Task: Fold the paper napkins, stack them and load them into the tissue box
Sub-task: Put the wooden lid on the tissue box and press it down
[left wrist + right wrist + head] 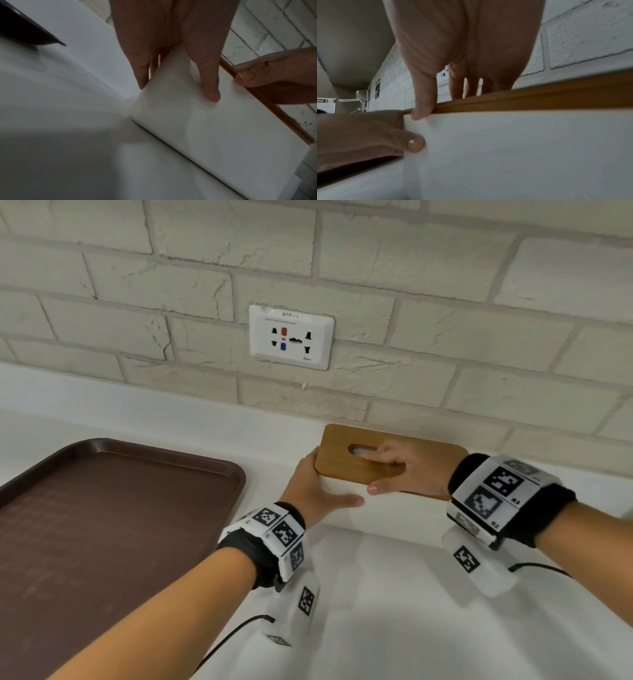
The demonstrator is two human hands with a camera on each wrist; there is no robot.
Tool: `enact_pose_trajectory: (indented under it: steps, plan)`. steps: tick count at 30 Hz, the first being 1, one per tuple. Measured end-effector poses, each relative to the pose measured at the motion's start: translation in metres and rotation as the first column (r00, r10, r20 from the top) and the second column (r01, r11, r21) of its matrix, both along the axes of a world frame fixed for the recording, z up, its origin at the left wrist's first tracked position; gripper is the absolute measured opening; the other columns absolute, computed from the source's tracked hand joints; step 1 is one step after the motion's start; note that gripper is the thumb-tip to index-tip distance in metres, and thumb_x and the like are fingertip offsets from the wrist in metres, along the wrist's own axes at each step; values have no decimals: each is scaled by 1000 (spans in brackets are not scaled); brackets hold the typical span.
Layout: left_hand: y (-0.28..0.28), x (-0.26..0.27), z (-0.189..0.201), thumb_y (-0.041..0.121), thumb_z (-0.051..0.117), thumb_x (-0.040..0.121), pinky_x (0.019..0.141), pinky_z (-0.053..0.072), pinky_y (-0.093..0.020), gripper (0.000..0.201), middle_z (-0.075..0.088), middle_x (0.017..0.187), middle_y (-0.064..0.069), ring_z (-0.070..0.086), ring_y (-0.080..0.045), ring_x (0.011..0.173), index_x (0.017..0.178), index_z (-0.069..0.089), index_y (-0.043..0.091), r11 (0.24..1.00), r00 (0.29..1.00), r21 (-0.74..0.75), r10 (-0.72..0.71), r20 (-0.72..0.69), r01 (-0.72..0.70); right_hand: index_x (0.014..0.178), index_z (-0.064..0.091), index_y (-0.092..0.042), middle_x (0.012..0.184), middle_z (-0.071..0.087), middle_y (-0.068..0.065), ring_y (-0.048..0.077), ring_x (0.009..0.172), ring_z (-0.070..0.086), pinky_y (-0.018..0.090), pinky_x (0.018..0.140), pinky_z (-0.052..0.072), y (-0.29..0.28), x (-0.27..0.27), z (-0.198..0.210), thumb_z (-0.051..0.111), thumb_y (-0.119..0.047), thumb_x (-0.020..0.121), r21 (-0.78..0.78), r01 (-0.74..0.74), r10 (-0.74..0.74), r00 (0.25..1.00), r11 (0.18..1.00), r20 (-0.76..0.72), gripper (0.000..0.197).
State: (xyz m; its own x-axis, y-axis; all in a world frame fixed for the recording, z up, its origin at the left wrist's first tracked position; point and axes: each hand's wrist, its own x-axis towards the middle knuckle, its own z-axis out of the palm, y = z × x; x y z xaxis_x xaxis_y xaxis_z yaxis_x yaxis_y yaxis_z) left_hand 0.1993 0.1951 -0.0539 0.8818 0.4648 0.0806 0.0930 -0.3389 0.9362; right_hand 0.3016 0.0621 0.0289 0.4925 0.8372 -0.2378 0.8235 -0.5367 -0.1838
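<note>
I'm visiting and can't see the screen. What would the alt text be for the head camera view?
Two bare hands hold a white tissue box with a wooden lid on a white counter: the left hand grips its left end, and the right hand lies over the lid with fingers at the oval slot. A brown tray sits to the left, below a wall socket.

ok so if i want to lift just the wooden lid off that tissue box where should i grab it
Probably by the wooden lid at its two short ends, coming from above. It is a thin flat board that overhangs the white box slightly, so fingertips can catch under the rim. The left hand already holds the left end; the right hand lies over the slot.
</note>
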Motion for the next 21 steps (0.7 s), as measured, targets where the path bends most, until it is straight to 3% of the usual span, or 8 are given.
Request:
enact_pose_trajectory:
  steps: [2,3,5,7,9,11,15,21]
  plan:
    - [-1,-3,8,25,78,72,79,36,2,59,54,109,18,53,5,100,117,41,29,1000,1000,-28,-1,-8,1,137,42,-30,131,43,-9,7,113,43,12,85,23,-11,3,-4,46,-43,91,141,86,-80,996,986,-50,48]
    - [-2,-5,13,30,73,77,84,33,2,59,52,119,16,51,3,108,125,38,27,998,1000,-56,9,-6,-9,135,46,-25,132,44,-6,7,115,43,9,84,22,-19,6,-6,43,-41,93,250,177,-151,981,952,-123,45]
    - [-4,-9,25,43,60,84,102,25,-13,77,33,147,5,33,-9,135,146,21,18,998,998,29,55,-7,-54,134,48,-16,137,44,0,11,125,41,8,89,21,-40,20,-10,36,-34,97,411,332,-263,940,849,-218,43]
    - [-10,-7,36,47,47,90,115,13,-25,77,18,156,0,15,-14,144,149,13,13,952,995,297,90,-33,-76,139,40,-11,146,36,2,14,135,33,10,96,19,-61,32,-17,30,-28,100,414,394,-349,919,820,-183,44]
    - [-15,4,42,46,36,95,118,0,-31,71,9,159,-3,3,-17,147,149,10,9,838,989,544,103,-105,-30,144,30,-11,153,25,1,14,141,23,14,106,12,-74,41,-26,27,-25,101,362,411,-382,912,837,-152,45]
    - [-19,17,43,49,28,96,117,-4,-32,71,1,159,-5,-4,-18,147,150,6,7,748,970,662,120,-212,52,145,24,-14,156,18,-2,12,144,15,22,114,5,-80,45,-34,25,-25,101,338,431,-383,902,837,-201,46]
    - [-19,28,36,57,22,94,118,-3,-34,77,-1,160,-5,-4,-19,147,150,4,7,693,898,703,194,-395,159,146,22,-16,156,15,-5,11,144,14,33,119,3,-79,52,-41,23,-26,101,376,446,-364,891,812,-271,46]
    - [-22,29,35,59,23,93,119,-1,-35,78,-1,160,-3,-2,-18,147,150,4,10,688,873,705,224,-432,172,145,25,-15,155,17,-4,12,142,20,20,112,9,-78,56,-51,22,-23,102,433,471,-351,876,769,-330,45]
